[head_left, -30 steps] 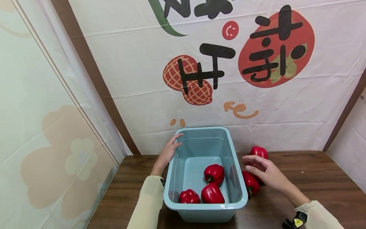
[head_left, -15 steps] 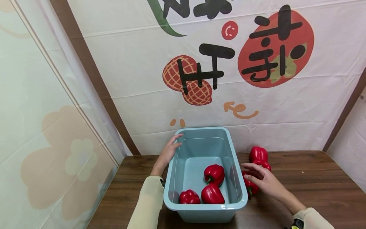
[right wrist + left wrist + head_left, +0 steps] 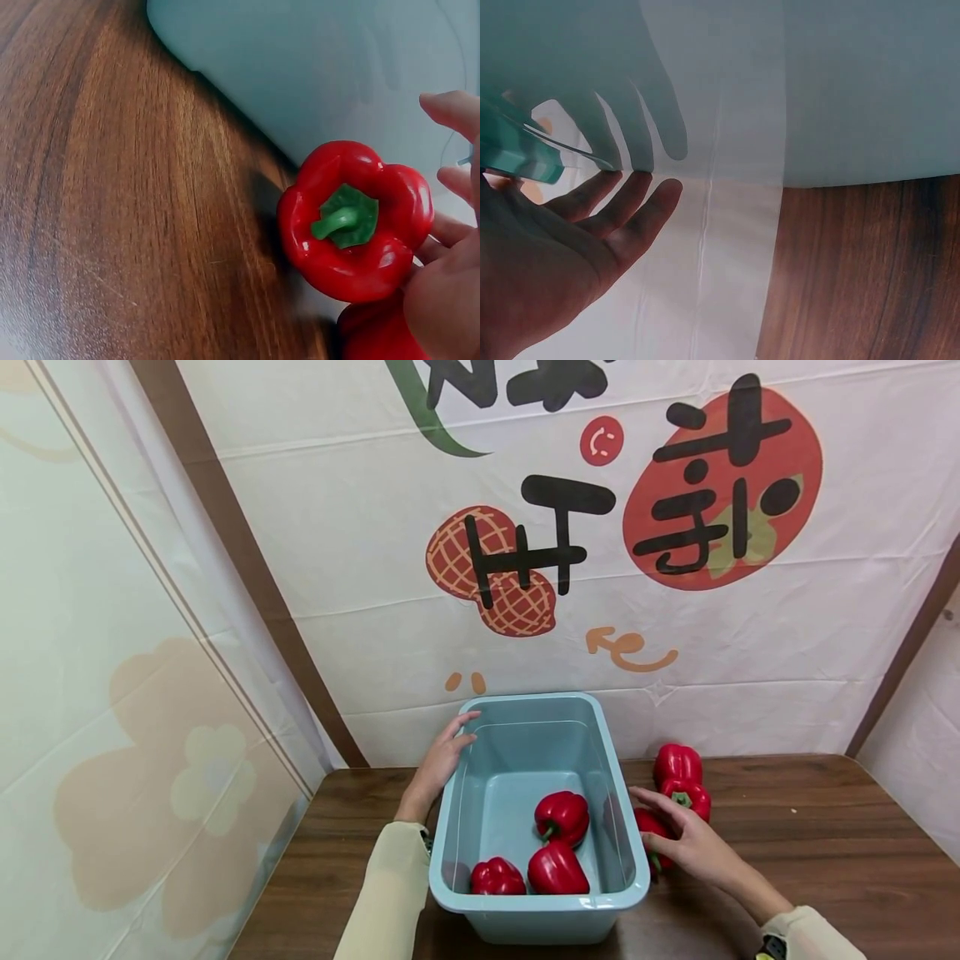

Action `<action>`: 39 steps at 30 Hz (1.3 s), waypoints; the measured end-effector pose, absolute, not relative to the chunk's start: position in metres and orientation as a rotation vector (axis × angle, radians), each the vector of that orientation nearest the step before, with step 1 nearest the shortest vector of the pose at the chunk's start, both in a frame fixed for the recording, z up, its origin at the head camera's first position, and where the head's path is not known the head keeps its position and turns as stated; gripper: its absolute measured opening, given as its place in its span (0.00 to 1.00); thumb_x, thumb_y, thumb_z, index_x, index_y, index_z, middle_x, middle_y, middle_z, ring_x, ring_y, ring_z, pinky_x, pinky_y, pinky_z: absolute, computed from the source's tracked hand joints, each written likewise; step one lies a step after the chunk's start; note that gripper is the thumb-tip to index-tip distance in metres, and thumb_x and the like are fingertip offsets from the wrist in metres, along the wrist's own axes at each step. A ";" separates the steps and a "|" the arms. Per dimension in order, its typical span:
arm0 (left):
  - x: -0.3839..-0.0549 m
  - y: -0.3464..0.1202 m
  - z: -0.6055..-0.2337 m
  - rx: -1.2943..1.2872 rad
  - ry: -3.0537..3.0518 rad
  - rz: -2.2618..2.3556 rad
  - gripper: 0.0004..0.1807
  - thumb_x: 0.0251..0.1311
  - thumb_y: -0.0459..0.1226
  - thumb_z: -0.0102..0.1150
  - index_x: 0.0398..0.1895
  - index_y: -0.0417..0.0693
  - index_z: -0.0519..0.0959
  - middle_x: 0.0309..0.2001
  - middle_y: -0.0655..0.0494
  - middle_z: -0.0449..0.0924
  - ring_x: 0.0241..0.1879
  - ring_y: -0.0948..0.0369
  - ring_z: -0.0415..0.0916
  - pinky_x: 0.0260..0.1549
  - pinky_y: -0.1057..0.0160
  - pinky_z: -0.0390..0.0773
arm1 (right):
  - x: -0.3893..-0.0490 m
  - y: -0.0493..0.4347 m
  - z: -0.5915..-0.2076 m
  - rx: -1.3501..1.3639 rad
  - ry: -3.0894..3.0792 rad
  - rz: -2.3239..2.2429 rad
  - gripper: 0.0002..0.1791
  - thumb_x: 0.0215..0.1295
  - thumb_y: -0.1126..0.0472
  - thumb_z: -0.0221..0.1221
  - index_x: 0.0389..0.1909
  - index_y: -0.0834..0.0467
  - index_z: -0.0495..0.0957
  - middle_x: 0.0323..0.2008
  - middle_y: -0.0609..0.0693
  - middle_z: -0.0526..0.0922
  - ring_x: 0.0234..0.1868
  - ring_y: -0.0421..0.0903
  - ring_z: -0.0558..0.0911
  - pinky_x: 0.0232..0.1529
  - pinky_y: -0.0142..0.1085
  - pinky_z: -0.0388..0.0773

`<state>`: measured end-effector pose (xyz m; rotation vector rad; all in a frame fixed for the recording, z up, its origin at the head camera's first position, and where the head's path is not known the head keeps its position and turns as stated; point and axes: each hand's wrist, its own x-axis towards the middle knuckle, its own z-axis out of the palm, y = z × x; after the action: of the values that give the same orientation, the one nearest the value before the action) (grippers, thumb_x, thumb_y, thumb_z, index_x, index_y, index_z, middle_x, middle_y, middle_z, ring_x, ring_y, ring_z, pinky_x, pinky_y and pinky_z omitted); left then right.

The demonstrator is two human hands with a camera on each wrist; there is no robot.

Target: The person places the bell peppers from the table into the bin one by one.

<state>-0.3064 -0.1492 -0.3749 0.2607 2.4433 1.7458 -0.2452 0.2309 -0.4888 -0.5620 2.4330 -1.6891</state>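
A light blue plastic bin (image 3: 536, 902) stands on the table with three red bell peppers inside: one near the middle (image 3: 562, 817), another in front of it (image 3: 557, 868), a third at the near left (image 3: 498, 876). My left hand (image 3: 438, 766) rests on the bin's left rim; several fairly straight fingers touch the outer wall in the left wrist view. Beside the bin's right wall lies a red bell pepper (image 3: 356, 221), its green stem facing the right wrist camera. Around it my right hand (image 3: 693, 843) is spread, fingers loosely bent; contact cannot be told.
Two more red bell peppers lie farther back on the right, one (image 3: 693, 797) in front of the other (image 3: 678, 764). The brown wooden table (image 3: 817, 827) ends at a printed white cloth (image 3: 360, 635), which hangs close behind the bin.
My right hand has moved down toward the near bell pepper beside the bin, uncovering the middle pepper on the table. The left hand and the bin have stayed put.
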 end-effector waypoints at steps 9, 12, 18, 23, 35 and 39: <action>-0.315 -0.151 -0.384 0.258 2.434 1.757 0.27 0.74 0.38 0.40 0.75 0.47 0.61 0.78 0.46 0.48 0.72 0.44 0.53 0.67 0.37 0.56 | -0.249 0.235 -0.498 -0.578 2.541 -1.634 0.40 0.62 0.57 0.66 0.73 0.58 0.61 0.68 0.63 0.67 0.62 0.65 0.72 0.49 0.32 0.77; -0.325 -0.153 -0.396 0.267 2.421 1.787 0.27 0.74 0.37 0.39 0.75 0.47 0.61 0.78 0.46 0.47 0.73 0.44 0.51 0.67 0.37 0.55 | -0.250 0.236 -0.500 -0.555 2.564 -1.623 0.41 0.60 0.57 0.67 0.73 0.58 0.61 0.68 0.63 0.68 0.63 0.65 0.72 0.49 0.33 0.77; -0.335 -0.154 -0.411 0.273 2.449 1.813 0.26 0.74 0.39 0.40 0.73 0.54 0.64 0.78 0.50 0.48 0.73 0.47 0.51 0.67 0.38 0.55 | -0.252 0.235 -0.503 -0.507 2.539 -1.609 0.45 0.57 0.55 0.70 0.74 0.56 0.60 0.65 0.64 0.69 0.59 0.62 0.74 0.47 0.38 0.80; -0.333 -0.154 -0.413 0.257 2.466 1.817 0.25 0.73 0.40 0.41 0.72 0.57 0.65 0.77 0.52 0.51 0.71 0.47 0.55 0.65 0.37 0.58 | -0.253 0.234 -0.510 -0.409 2.591 -1.548 0.47 0.54 0.53 0.72 0.73 0.52 0.61 0.62 0.62 0.72 0.56 0.59 0.76 0.45 0.44 0.82; -0.333 -0.154 -0.411 0.264 2.470 1.818 0.25 0.73 0.39 0.41 0.72 0.56 0.65 0.77 0.52 0.50 0.72 0.48 0.52 0.67 0.38 0.56 | -0.253 0.245 -0.527 -0.384 2.521 -1.676 0.48 0.53 0.53 0.72 0.74 0.52 0.59 0.67 0.63 0.68 0.58 0.60 0.75 0.45 0.40 0.82; -0.334 -0.154 -0.412 0.260 2.464 1.822 0.25 0.73 0.40 0.42 0.72 0.57 0.66 0.77 0.53 0.50 0.73 0.49 0.52 0.67 0.39 0.55 | -0.251 0.249 -0.530 -0.365 2.478 -1.746 0.46 0.55 0.56 0.70 0.74 0.53 0.59 0.66 0.62 0.69 0.59 0.60 0.74 0.44 0.37 0.81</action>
<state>-0.3343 -0.1542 -0.4115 0.2597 2.4642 1.8217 -0.2510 0.2489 -0.5299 -0.3651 2.4779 -1.7458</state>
